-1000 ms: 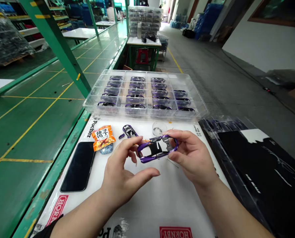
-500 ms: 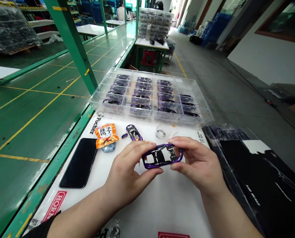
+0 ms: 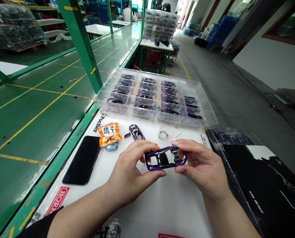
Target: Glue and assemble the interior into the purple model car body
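Observation:
Between both hands I hold a purple and black model car body [image 3: 164, 158], tilted so that its windowless roof frame faces me. My left hand [image 3: 133, 165] is closed on its left end, thumb below and fingers above. At the right end, my right hand [image 3: 202, 165] pinches it the same way. Just beyond the left hand lies a second purple car body [image 3: 136, 132] on the white table, with a small purple part [image 3: 127, 135] beside it. A small clear round dish [image 3: 165, 133] stands farther right, holding tiny dark bits.
A clear compartment tray [image 3: 147, 110] with several purple car bodies spans the far table edge. To the left lie a phone [image 3: 82, 161] and an orange snack packet [image 3: 110, 134]. A black printed box [image 3: 263, 178] is at right. A green post [image 3: 81, 43] rises left.
The whole view has shifted slightly, so things appear a little farther right. The car body is tipped a bit more toward me, and both hands keep their hold on it.

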